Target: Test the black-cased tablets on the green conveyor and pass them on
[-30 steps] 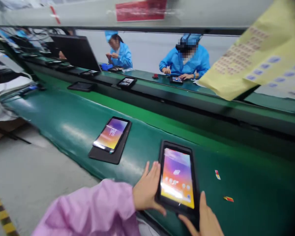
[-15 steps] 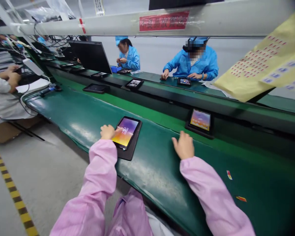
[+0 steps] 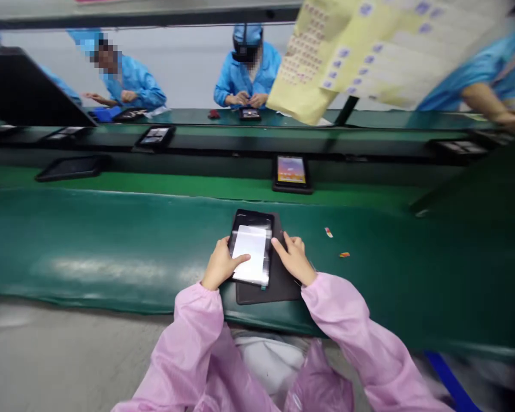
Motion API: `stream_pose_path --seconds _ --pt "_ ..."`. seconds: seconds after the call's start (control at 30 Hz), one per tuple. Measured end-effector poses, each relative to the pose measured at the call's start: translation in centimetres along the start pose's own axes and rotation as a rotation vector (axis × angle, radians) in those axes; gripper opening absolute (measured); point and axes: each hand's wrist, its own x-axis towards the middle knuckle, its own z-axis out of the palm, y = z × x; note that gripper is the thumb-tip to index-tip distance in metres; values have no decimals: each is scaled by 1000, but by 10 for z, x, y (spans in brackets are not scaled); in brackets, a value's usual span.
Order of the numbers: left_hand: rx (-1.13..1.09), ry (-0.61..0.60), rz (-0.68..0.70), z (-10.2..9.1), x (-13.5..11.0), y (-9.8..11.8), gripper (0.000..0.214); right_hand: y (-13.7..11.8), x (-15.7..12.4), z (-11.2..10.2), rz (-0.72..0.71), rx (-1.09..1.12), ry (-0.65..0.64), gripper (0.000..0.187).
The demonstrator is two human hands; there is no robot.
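Observation:
A tablet [image 3: 253,249] with a bright white screen lies over a dark flat pad [image 3: 266,294] on the green bench, turned slightly askew to it. My left hand [image 3: 221,263] grips the tablet's left edge, its thumb lying across the lower screen and the other fingers largely hidden behind that edge. On the opposite side, my right hand [image 3: 296,258] rests over the dark pad, thumb and forefinger a little apart beside the tablet's right edge. Whether the right thumb touches the tablet is hard to tell.
Past the bench [image 3: 111,240], a lit tablet [image 3: 290,170] and a dark tray [image 3: 71,167] sit on the green strip. Two small colored scraps [image 3: 344,254] lie to my right. Yellow sheets [image 3: 309,63] hang overhead. Co-workers in blue sit opposite.
My view has swung right. The tablet's screen has gone from a purple-yellow picture to white. My right hand has come over to the tablet's right side; my left now holds its left edge.

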Motion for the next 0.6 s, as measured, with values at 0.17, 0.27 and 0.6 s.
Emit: stream_pose_path --seconds 0.17,0.27,0.6 --pt "-139 -62 138 19 -7 44 73 51 -54 -12 36 203 207 77" --pt "-277 -158 110 15 -16 56 71 44 -67 -10 15 326 280 68" --pt "-775 46 3 32 -24 68 61 -7 -52 -50 -281 672 -161 117"
